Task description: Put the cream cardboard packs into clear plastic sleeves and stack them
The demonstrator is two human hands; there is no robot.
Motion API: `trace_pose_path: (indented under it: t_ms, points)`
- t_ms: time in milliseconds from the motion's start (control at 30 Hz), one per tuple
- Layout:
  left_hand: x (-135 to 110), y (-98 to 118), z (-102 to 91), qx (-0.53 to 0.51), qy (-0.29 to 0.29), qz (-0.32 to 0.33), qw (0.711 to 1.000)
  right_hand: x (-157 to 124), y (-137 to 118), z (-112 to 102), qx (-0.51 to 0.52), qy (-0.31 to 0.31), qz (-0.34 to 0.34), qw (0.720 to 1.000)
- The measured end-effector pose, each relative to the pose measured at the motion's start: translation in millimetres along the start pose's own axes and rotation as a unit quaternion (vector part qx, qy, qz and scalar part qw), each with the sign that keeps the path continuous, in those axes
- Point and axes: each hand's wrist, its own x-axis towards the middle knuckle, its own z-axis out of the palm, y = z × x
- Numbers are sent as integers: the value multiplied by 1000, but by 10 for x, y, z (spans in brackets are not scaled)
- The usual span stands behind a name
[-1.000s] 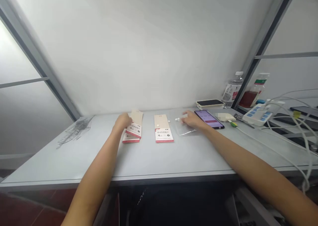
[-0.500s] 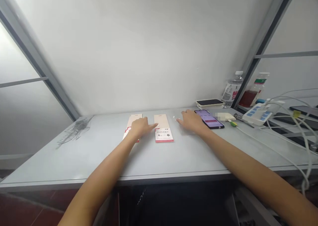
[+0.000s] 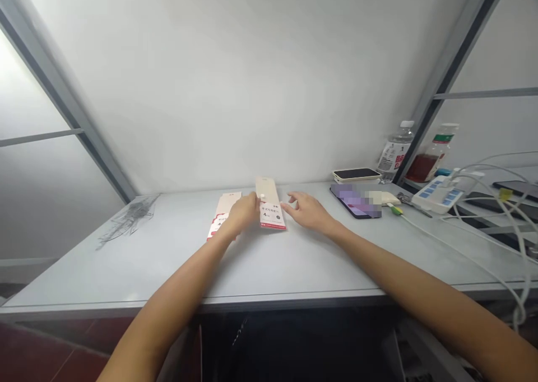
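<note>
My left hand pinches the left edge of a flat ruler-set packet with a beige top, a white printed label and a red bottom strip. The packet is a little raised and tilted off the desk. My right hand is at the packet's right edge, its thumb and fingers apart; whether the thumb touches the packet I cannot tell. Similar packets lie overlapping on the desk just left of and partly behind my left hand.
On the white desk, a phone, a pale-cased phone and a water bottle stand to the right. Farther right are a power strip and loose cables. Dark scribble-like marks are at left.
My left hand has moved right and taken hold of the middle packet, lifting and tilting it. My right hand has come left, away from the phone; the clear piece under it no longer shows.
</note>
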Motion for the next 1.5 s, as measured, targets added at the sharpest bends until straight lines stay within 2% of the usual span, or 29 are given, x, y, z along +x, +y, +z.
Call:
trace_pose_path:
  t_ms: [100,167,267,333,500,700,867,1067,1233,1333,1500]
  points:
    - [-2,7,-41,-79,68,25,994,20,-9,-24,63,24,38,997]
    - [-17,36,-45,-144,88,51,984,26,-33,-49,170,10,45,984]
    - [-76,113,-31,-219,80,84,969,5,-111,-87,365,-32,32,930]
    - [-129,169,-22,-216,78,80,970,-26,-172,-100,423,-34,27,905]
    - [-205,242,-23,-160,96,78,979,-88,-244,-76,435,-39,25,899]
    - [-176,226,-17,-99,120,127,980,-99,-253,-50,447,-29,31,894]
    - [-184,210,-5,-92,100,180,974,-101,-264,-80,460,-9,63,885]
    - [-194,247,6,-54,94,140,984,-101,-255,-65,444,-7,55,895]
    - [-205,268,11,-125,111,83,982,-127,-283,-32,424,-25,33,905]
    - [-208,268,5,-142,119,71,980,-131,-295,-13,423,-26,18,905]
    - [-192,264,-7,-55,131,82,986,-133,-307,-11,420,-20,12,907]
